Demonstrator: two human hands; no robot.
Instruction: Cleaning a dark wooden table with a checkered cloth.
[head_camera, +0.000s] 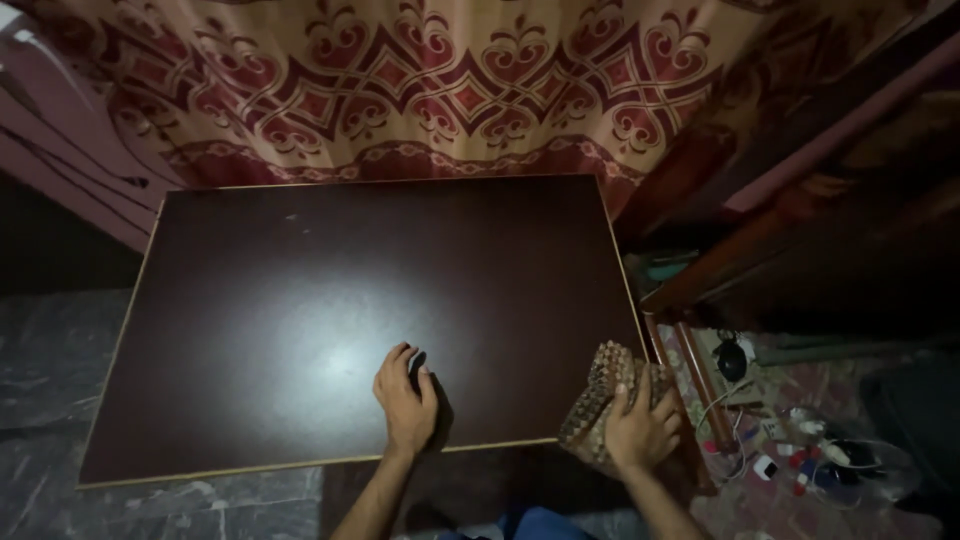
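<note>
Curling my left hand (405, 395) over a small dark thing (417, 362), I have the fingers bent and close together around it, thumb on its right side; it lies on the table (300, 290) near the front edge, a little right of the middle. What the thing is I cannot tell, since it is dark and mostly hidden by my fingers.

My right hand (640, 425) lies with fingers spread flat on a woven pouch (600, 395), brown with a small checked pattern, which sits at the table's front right corner and hangs partly over the edge.

Beyond my hands the dark, glossy tabletop carries a pale glare near its centre. Behind it hangs a red and cream patterned curtain (450, 90). To the right stands dark wooden furniture (830, 220), and on the floor beside it lies a tangle of cables and small items (800, 450).
</note>
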